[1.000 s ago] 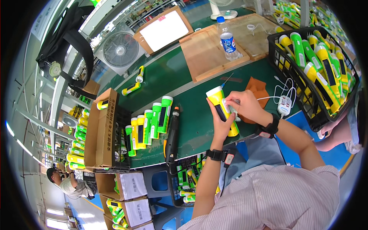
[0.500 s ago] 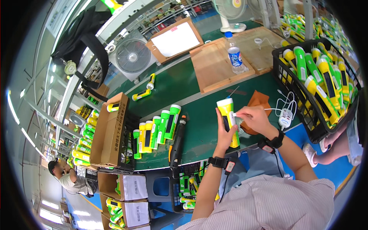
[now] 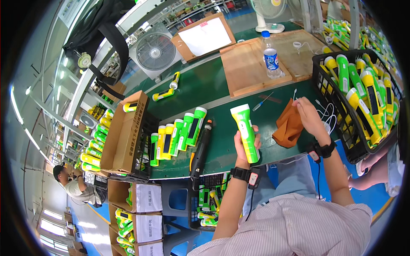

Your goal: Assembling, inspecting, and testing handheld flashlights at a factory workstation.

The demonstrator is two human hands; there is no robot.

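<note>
My left hand (image 3: 240,149) is wrapped around a yellow and green flashlight (image 3: 245,132) with a white head. It is held nearly upright above the table's front edge, its green side with a small switch showing. Farther right, my right hand (image 3: 310,114) pinches the thin white charging cable (image 3: 295,93) near its plug, which points up and is apart from the flashlight. Just left of that hand lies a brown cloth (image 3: 288,126). Behind it the rest of the cable loops by a white charger block (image 3: 326,126), partly hidden by my hand.
A black crate (image 3: 337,115) full of flashlights stands right. Left of me are a row of flashlights (image 3: 174,134), a black power screwdriver (image 3: 201,149) and a cardboard box (image 3: 124,136). A small screwdriver (image 3: 260,103) and a water bottle (image 3: 271,59) lie beyond my hands.
The plug has come away from the flashlight, and my right hand has carried it right and away from me. The flashlight has turned in my left hand and shifted slightly left.
</note>
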